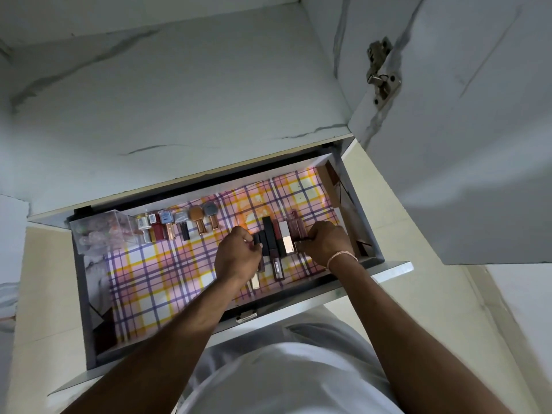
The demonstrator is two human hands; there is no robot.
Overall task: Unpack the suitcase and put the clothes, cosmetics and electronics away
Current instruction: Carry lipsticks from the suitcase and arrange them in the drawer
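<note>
- Plaid pink-and-yellow liner (155, 282) covers the floor of the open drawer (301, 297).
- Left hand (239, 255) is curled around a black lipstick tube (259, 243).
- Right hand (327, 243) is closed on a thin dark stick (302, 241).
- Between the hands lie more lipsticks (283, 243); small bottles (176, 225) line the back wall beside a clear box (101, 234).

The light is dim and grey. The brightest spot is the pink and yellow checked paper liner (167, 273) under the left hand (239, 255) and right hand (325, 243). Both forearms look dark. Far from the hands, straight edges bend and look soft.
</note>
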